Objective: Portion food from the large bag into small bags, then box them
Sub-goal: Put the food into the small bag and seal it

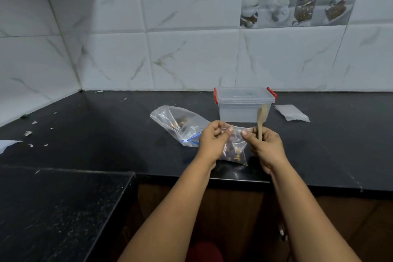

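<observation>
A small clear bag (pixel 235 149) with brown food in its bottom hangs above the black counter's front. My left hand (pixel 213 141) pinches its top edge at the left. My right hand (pixel 266 147) pinches the top edge at the right and also holds a wooden spoon (pixel 261 120) that points up. The large clear zip bag (pixel 180 125), with a little food inside and a blue zip, lies on the counter to the left. A clear plastic box (pixel 244 105) with red clips and its lid on stands just behind my hands.
A stack of small flat bags (pixel 291 112) lies right of the box. The black counter (pixel 106 134) runs to the tiled wall; scraps dot its left side. A lower black surface (pixel 59 208) sits at the front left.
</observation>
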